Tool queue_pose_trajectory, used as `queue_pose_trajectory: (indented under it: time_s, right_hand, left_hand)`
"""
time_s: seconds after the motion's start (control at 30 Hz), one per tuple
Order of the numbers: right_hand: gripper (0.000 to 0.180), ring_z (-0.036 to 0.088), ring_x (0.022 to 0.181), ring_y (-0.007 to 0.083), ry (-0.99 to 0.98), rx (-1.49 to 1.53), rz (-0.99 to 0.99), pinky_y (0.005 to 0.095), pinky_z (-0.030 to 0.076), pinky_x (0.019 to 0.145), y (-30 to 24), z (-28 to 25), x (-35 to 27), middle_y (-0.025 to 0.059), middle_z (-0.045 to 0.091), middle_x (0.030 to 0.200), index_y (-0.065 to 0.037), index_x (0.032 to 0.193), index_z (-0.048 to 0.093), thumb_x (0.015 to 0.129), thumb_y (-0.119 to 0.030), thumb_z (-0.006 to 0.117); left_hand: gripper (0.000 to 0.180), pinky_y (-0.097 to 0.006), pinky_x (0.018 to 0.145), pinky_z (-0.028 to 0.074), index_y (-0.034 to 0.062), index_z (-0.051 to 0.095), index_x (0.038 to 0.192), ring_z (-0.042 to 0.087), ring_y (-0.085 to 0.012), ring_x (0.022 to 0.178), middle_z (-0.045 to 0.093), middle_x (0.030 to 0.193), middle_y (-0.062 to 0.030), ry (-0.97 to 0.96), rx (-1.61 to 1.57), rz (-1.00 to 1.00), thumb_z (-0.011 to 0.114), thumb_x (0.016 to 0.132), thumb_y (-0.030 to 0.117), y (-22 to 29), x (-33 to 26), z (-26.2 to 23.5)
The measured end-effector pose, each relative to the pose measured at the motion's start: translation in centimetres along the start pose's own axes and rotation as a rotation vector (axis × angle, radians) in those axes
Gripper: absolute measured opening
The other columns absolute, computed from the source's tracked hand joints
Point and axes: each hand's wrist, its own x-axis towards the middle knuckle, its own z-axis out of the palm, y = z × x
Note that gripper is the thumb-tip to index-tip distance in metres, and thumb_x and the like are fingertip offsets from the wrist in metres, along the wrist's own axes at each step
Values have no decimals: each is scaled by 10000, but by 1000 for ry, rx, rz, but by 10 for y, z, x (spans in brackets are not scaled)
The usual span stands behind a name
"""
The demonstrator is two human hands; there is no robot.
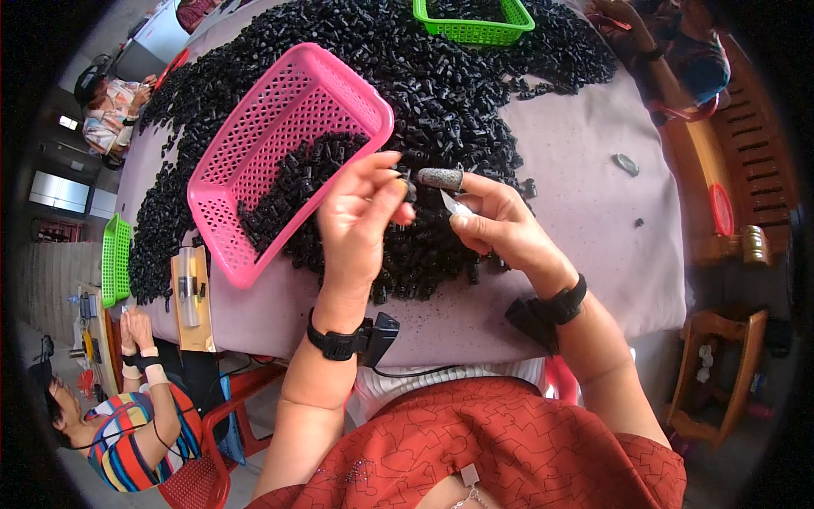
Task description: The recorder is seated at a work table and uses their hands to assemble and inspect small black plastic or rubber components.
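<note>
My left hand [360, 212] pinches a small black plastic part [409, 188] between thumb and fingers, above the pile. Close beside it, my right hand [504, 219] grips a small pointed blade [451, 204] between thumb and fingers, its tip toward the part. A speckled grey finger cot [441, 177] covers the right index fingertip. Under both hands spreads a large heap of small black parts [449, 110]. A pink perforated basket [246, 153] leans tilted on the heap to the left, with more black parts in its lower side.
A green basket [475, 32] stands at the far side, another [116, 259] at the left edge. Left of me lies a cardboard piece with a clear tube [188, 288]. A small clear object [626, 164] rests on the cloth at right. Other people sit around the table.
</note>
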Motion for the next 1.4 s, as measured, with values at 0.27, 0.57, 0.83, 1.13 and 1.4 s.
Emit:
queue_pose_trajectory:
  time_s: [0.27,0.57,0.83,1.13,1.4]
  right_hand:
    - [389,365,545,8,119,-61,-14,177,281,474,1,1,1,-88,445,686,-48,1324,537,955,-160,588]
    - [332,382,555,8,142,-46,-39,181,289,473,6,-1,3,-79,447,682,-25,1247,576,958,-187,593]
    - [310,403,565,10,135,-36,-49,177,304,477,10,-4,4,-67,483,693,-21,1222,583,956,-180,598]
    - [299,418,569,8,132,-38,-24,170,317,481,11,-4,5,-63,508,691,-23,1212,589,951,-170,601]
    - [292,417,568,7,136,-46,-23,170,310,478,10,-3,5,-64,505,689,-26,1210,590,949,-157,598]
  left_hand:
    - [185,-254,786,505,-5,668,1062,617,-132,898,650,1038,-66,360,1010,658,644,879,-20,27,20,-39]
    - [182,-309,661,494,26,668,999,628,-218,769,645,901,-104,-89,891,297,668,823,-18,11,7,-7]
    - [248,-390,792,507,43,643,1001,614,-308,901,613,999,-102,-252,1217,234,719,765,57,1,10,-15]
    - [306,-412,834,472,58,623,1017,570,-324,960,581,994,-98,-365,1368,322,743,736,77,-2,9,-9]
    - [184,-390,790,477,48,644,935,585,-308,886,611,911,-100,-369,1289,356,716,766,55,-10,11,-13]
